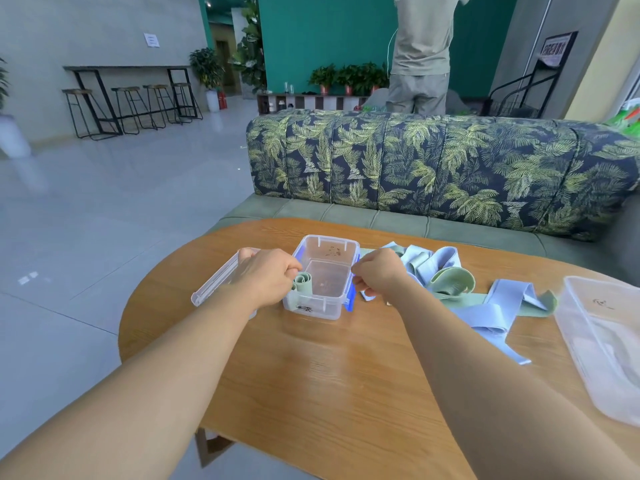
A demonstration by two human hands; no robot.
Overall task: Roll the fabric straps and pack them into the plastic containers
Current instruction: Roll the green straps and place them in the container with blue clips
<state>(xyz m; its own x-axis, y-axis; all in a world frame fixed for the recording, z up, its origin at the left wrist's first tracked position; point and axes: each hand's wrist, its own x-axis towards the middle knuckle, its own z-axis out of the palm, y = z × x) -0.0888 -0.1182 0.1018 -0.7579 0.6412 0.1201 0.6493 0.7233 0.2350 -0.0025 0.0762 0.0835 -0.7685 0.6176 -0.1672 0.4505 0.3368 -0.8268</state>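
Observation:
A small clear plastic container (329, 303) with blue clips stands open on the wooden table. My left hand (266, 275) pinches a rolled green strap (303, 284) and holds it inside the container's left end. At the container's right rim my right hand (379, 271) is closed, and a bit of light blue strap shows under its fingers. A loose heap of blue and green straps (485, 299) lies to the right of it.
The container's clear lid (214, 284) lies under my left wrist at the left. A larger clear container (602, 344) sits at the table's right edge. A leaf-print sofa (433, 168) stands behind the table, and a person stands beyond it.

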